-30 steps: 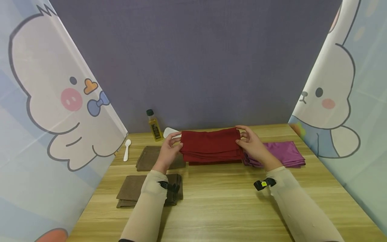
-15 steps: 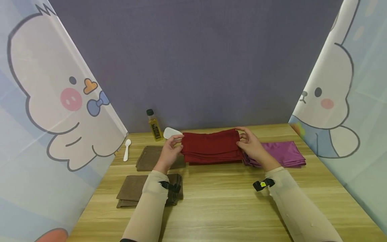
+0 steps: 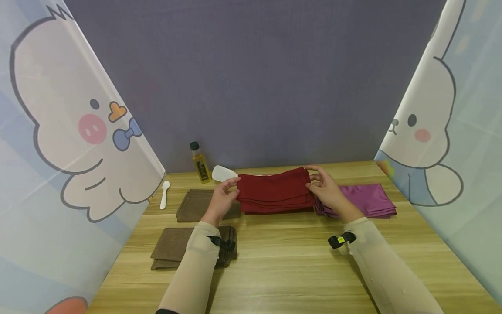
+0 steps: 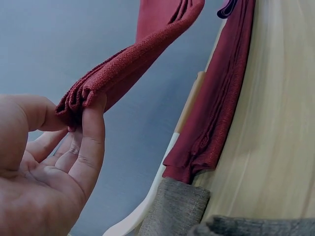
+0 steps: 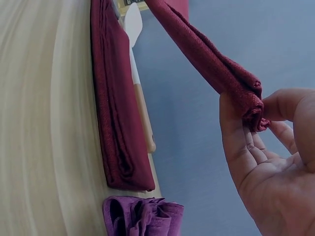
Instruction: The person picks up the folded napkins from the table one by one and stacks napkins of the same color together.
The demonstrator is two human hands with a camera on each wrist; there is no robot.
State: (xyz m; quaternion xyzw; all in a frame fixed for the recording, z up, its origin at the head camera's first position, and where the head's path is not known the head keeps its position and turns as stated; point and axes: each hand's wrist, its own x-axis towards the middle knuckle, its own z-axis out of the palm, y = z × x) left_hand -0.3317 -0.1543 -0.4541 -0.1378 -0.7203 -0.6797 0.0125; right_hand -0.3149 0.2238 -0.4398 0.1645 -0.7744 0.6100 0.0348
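A folded red cloth [image 3: 272,188] is stretched between both hands, held up over the table. My left hand [image 3: 220,201] pinches its left end between thumb and fingers; the layered edge [image 4: 81,101] shows close up in the left wrist view. At the other end my right hand [image 3: 326,188] grips the cloth's right edge the same way. Below it, a second folded red cloth [image 4: 216,93] lies on the table, and both wrist views show a gap between the two. In the head view the held cloth hides most of the lower one.
Two folded brown cloths, a nearer one [image 3: 170,244] and a farther one [image 3: 194,205], lie left. A purple satin cloth [image 3: 366,198] is at right. Behind stand an oil bottle [image 3: 201,165] and a white spatula [image 3: 222,173] with a wooden handle [image 5: 142,115]. A white spoon [image 3: 164,195] lies far left.
The held red cloth has come down slightly, its left end more than its right. My left hand has shifted a little right and lower; the right hand has barely moved.
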